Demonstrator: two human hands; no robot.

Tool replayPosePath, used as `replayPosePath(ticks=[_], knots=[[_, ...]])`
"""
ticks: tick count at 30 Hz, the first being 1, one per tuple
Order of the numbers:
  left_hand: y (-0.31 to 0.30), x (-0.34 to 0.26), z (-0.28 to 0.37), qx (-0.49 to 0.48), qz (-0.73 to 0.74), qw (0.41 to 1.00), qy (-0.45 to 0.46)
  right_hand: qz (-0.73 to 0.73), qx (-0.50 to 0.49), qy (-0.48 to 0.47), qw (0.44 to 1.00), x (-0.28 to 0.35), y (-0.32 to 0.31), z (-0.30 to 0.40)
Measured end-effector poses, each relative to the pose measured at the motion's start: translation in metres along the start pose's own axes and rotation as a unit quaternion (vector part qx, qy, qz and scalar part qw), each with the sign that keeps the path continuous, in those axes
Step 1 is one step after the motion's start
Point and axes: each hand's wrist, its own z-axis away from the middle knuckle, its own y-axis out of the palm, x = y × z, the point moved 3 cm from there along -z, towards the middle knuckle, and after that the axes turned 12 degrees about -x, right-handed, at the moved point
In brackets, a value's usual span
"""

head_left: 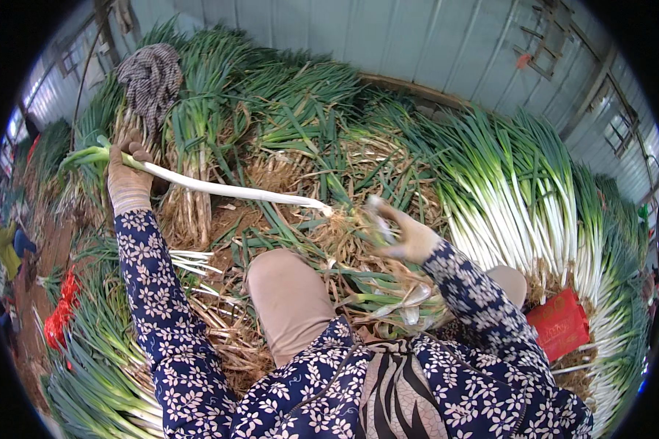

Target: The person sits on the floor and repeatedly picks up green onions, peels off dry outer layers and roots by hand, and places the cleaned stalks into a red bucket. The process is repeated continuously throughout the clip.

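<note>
My left hand, in a beige work glove, grips a long green onion near its green top. The white stalk reaches to the right across the middle of the view, its rooted end pointing at my right hand. That gloved hand is blurred, with thumb and fingers apart, just right of the roots and not touching the stalk. Pale blurred streaks show by its fingertips; what they are is unclear. Below it lies a heap of stripped leaves and pale skins.
Trimmed white-stalked onions lie at the right, with a red packet beside them. Untrimmed bundles stand along the metal wall, one under a checked cloth. Red netting and another person are at left.
</note>
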Motion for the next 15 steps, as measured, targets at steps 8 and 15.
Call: replayPosePath(ticks=[8, 15], knots=[[-0.005, 0.051, -0.002, 0.072, -0.020, 0.988, -0.132, -0.515, 0.089, 0.206, 0.827, -0.013, 0.013, 0.015], [-0.032, 0.043, -0.055, -0.081, -0.227, 0.967, -0.081, 0.094, 0.133, 0.032, 0.986, -0.089, -0.035, 0.095]])
